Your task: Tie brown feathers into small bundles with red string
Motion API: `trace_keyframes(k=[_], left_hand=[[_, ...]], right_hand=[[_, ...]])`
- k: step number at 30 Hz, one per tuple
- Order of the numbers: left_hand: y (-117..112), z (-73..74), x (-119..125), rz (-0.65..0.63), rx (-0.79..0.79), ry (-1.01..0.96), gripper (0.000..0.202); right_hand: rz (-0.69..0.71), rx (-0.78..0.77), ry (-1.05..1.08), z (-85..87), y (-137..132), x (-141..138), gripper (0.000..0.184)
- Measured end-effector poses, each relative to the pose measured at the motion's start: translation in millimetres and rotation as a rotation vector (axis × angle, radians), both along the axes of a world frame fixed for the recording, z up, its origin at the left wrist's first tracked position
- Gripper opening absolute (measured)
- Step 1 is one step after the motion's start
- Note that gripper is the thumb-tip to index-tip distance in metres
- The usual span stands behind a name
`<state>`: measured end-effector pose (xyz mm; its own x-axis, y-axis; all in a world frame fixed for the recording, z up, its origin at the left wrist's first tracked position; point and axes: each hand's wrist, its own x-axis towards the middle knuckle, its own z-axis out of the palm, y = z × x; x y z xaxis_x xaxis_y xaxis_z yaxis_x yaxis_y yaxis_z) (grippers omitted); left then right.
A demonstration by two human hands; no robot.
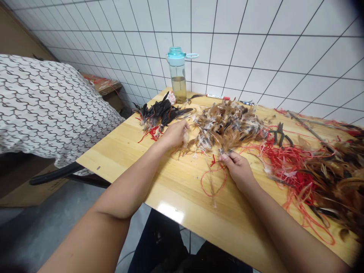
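Note:
My right hand (239, 168) pinches the base of a bunch of brown feathers (229, 140) between thumb and fingers. A thin red string (202, 185) hangs in a loop from beside those fingertips onto the wooden table (182, 182). My left hand (176, 134) is closed at the left edge of a loose pile of brown and grey feathers (224, 115). Something pale shows at its fingertips, too blurred to name. Just beyond that hand lies a clump of black feathers (159, 112) with red string ends (153, 132).
A clear bottle (178, 85) with a turquoise lid stands by the tiled wall. Along the back lie a red marker (217, 97) and a blue one (247, 102). To the right are pliers (281, 134), tangled red string (284, 163) and more brown feathers (338, 178).

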<state>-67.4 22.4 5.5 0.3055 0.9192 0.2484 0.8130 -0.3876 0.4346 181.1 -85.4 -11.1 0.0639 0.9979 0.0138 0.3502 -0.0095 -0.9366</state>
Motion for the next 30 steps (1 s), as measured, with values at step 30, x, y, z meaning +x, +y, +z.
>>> trace_keyframes(k=[30], left_hand=[[-50, 16.7, 134, -0.35, -0.576, -1.047, 0.026]], right_hand=[[-0.105, 0.136, 0.396, -11.3, 22, 14, 0.031]])
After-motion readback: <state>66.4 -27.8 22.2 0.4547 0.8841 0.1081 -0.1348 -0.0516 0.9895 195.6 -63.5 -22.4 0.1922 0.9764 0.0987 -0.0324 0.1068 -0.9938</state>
